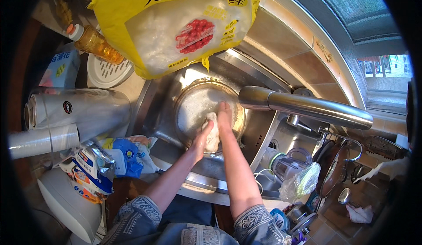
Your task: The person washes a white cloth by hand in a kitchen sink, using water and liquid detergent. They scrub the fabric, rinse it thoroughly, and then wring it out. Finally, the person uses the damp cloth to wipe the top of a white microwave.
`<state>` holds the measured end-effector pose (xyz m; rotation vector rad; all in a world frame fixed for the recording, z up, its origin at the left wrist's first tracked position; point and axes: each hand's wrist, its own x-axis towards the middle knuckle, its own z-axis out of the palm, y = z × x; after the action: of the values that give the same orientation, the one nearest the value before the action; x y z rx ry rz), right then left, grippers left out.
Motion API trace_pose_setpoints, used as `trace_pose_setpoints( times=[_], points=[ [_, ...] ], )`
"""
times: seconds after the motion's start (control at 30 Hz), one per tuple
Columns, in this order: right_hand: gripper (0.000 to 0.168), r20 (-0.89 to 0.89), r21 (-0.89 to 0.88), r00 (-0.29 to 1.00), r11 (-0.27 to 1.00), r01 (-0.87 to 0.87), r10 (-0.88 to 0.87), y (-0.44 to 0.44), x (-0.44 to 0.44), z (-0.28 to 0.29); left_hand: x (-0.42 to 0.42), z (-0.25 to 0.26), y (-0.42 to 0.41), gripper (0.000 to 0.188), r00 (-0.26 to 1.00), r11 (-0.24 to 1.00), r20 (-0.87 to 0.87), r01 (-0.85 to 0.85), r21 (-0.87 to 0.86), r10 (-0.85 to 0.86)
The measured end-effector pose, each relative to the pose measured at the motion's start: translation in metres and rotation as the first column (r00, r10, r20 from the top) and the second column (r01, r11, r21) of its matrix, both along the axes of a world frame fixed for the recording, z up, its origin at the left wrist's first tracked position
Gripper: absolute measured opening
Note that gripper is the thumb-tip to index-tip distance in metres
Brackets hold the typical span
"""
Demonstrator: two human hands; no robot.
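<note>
My left hand [199,141] grips a pale, wet-looking wad [212,134], probably a cloth. Its thumb lies across the top. My right hand [225,116] is on the other side of the wad, fingers extended and close together. The right palm is hidden, so its hold on the wad cannot be told. Below both hands sits a round metal pan [177,118] with cloudy, whitish contents. The pan is in the larger basin of a stainless steel sink [156,113].
A thick metal faucet [316,106] reaches over the sink from the right. A large yellow plastic bag [158,37] overhangs its far side. Film rolls [79,110], wipes packs [90,171] and an amber bottle [99,44] crowd the left. A clear blender jug [291,164] stands right.
</note>
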<state>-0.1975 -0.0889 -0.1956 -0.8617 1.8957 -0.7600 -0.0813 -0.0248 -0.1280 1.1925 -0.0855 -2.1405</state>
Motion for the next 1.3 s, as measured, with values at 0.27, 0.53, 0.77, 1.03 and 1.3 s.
trace_pose_setpoints(
  times=[0.27,0.53,0.77,1.03,1.3],
  points=[
    [0.044,-0.093,-0.007,0.996,1.0,0.004,-0.005,0.044,0.01,-0.008,-0.034,0.014,-0.007,0.043,0.808,0.945,0.568,0.043,-0.324,0.158],
    [0.043,0.372,-0.114,0.915,0.971,0.21,-0.155,0.078,0.046,0.041,-0.002,-0.043,-0.019,0.06,0.983,0.977,0.072,-0.178,0.116,0.171],
    [0.041,-0.266,0.101,0.956,0.99,-0.103,0.126,0.029,0.0,0.045,0.006,-0.063,-0.017,0.049,0.956,0.95,0.107,-0.286,0.129,0.273],
    [0.064,-0.654,0.258,0.486,0.774,-0.578,0.58,0.065,0.034,0.038,0.019,-0.093,-0.015,0.041,0.916,0.841,0.076,-0.394,0.371,0.395],
    [0.037,-0.177,0.239,0.818,0.83,-0.504,0.547,0.036,0.02,-0.006,0.006,-0.12,-0.002,0.041,0.934,0.87,0.001,-0.333,0.363,0.356]
  ],
)
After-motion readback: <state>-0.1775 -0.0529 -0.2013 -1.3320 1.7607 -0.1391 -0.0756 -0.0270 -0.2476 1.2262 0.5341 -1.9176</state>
